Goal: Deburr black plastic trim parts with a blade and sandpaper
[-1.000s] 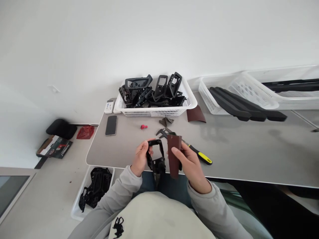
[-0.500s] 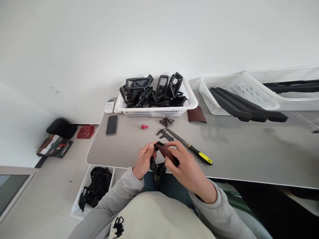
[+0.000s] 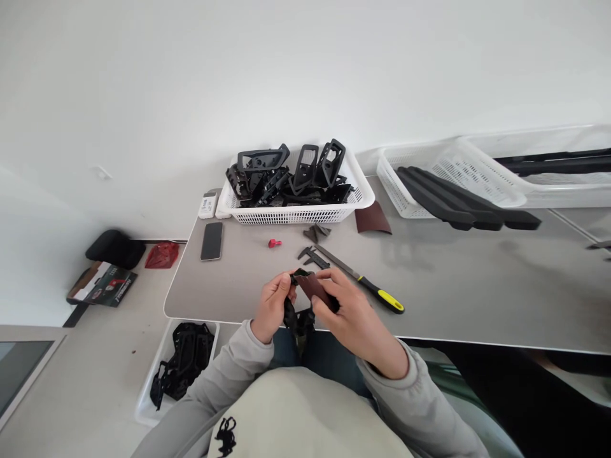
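My left hand [image 3: 273, 306] is closed on a black plastic frame [image 3: 300, 318], held over the table's front edge above my lap. Folded brown sandpaper [image 3: 312, 287] is pinched in my right hand [image 3: 351, 315], its end lying against the upper part of the frame. My fingers hide some of the frame. Just beyond my hands are a dark caliper [image 3: 315, 257] and a file [image 3: 382, 296] with a black and yellow handle.
A white basket [image 3: 291, 217] of black plastic frames stands at the back. A brown sandpaper sheet [image 3: 373, 219], a red small part [image 3: 274, 243] and a phone [image 3: 212, 241] lie on the table [image 3: 458, 286]. More frames fill a white bin [image 3: 143, 407] below left.
The sandpaper has shifted slightly against the frame, and the whole view has moved a little. Both hands keep their grip.
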Demonstrator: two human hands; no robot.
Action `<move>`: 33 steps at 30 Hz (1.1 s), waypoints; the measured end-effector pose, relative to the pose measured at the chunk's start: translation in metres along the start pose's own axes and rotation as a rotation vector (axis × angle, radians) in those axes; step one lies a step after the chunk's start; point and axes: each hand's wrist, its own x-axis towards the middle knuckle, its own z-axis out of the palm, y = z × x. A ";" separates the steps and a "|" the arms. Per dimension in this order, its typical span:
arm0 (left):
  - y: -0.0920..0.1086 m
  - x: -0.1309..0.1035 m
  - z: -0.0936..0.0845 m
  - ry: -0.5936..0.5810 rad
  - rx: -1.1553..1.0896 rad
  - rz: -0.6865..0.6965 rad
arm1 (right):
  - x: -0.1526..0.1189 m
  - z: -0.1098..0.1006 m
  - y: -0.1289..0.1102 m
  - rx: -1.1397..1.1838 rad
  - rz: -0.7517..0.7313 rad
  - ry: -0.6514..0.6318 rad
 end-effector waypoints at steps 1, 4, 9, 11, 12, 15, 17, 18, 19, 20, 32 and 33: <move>0.000 0.000 0.001 0.003 -0.001 -0.004 | 0.000 0.000 0.000 0.003 0.006 -0.025; 0.002 0.000 0.001 0.003 0.007 0.005 | 0.000 -0.004 0.002 0.072 0.042 -0.040; 0.009 0.001 0.002 0.074 0.162 0.021 | -0.002 -0.007 0.009 0.255 0.099 0.092; 0.012 0.002 0.004 0.109 0.208 0.019 | -0.002 -0.003 0.013 0.297 0.133 0.125; 0.013 0.002 0.005 0.121 0.217 0.022 | -0.002 0.000 0.015 0.310 0.152 0.139; 0.014 0.001 0.006 0.110 0.167 0.019 | -0.001 0.008 0.022 0.341 0.203 0.155; 0.014 0.001 0.004 0.036 0.077 0.000 | -0.001 0.012 0.027 0.357 0.225 0.172; 0.013 0.000 0.002 -0.015 0.018 -0.014 | 0.000 0.013 0.029 0.361 0.233 0.185; 0.012 0.000 0.001 -0.065 -0.043 -0.027 | 0.000 0.013 0.030 0.365 0.240 0.201; 0.011 0.000 0.000 -0.105 -0.100 -0.032 | 0.000 0.012 0.032 0.372 0.246 0.215; 0.003 -0.002 0.005 -0.100 -0.170 0.095 | -0.014 0.015 0.008 0.135 -0.069 0.260; 0.002 -0.002 0.005 -0.091 -0.138 0.103 | -0.014 0.017 0.006 0.086 -0.096 0.249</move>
